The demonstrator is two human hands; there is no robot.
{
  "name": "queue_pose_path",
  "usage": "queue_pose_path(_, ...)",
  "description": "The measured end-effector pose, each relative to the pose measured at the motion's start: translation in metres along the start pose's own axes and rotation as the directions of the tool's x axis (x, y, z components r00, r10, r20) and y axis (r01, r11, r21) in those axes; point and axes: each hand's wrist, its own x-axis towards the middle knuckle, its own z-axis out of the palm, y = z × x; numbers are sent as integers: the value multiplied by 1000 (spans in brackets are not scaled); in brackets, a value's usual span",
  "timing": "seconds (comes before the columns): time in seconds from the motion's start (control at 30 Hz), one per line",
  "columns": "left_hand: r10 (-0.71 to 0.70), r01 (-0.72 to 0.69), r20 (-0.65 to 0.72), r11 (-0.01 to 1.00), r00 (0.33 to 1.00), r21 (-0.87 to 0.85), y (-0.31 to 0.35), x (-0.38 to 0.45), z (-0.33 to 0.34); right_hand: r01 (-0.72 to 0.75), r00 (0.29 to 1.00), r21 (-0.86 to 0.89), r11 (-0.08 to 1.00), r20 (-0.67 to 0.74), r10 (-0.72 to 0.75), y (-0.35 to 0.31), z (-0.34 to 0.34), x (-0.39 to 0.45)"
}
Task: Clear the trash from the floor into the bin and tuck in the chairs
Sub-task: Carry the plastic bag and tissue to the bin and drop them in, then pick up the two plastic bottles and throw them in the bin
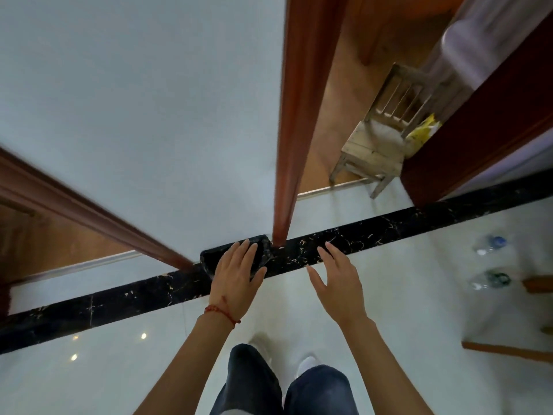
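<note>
Nearest, the left hand (pixel 236 272) and right hand (pixel 336 278) reach out with straight, spread fingers, holding nothing. Two clear, crumpled plastic bottles (pixel 489 262) lie well right of the fingers on glossy pale tile (pixel 404 310). Beyond a black veined marble strip (pixel 359 235), a worn, slatted wooden chair (pixel 380 136) stands far right.

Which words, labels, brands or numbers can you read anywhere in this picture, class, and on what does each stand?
None can be read.
Upper plastic bottle: label too blurred to read.
Lower plastic bottle: label too blurred to read.
Yellow packet beside the wooden chair: no print can be made out.
</note>
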Motion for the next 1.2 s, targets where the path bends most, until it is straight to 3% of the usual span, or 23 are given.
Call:
queue_pose_path(0.33,191,-196,77,979,979,57,108,8,11,-173,981,58,983,-85,177,58,-65,-50)
queue_pose_path(0.6,422,-439,179,896,889,62,198,12,30,-378,901,101,920,-186,391,122,-113,-99)
queue_pose_path(0.77,541,-572,280,820,793,33,251,26,52,-550,778,159,820,-257,573,158,-131,-134)
queue_pose_path(0.87,632,-679,335,734,699,31,277,36,65,-649,684,183,738,-283,672,171,-134,-153)
queue_pose_path(1.2,765,-852,433,523,476,14,321,86,103,-809,374,321,493,-366,852,174,-144,-165)
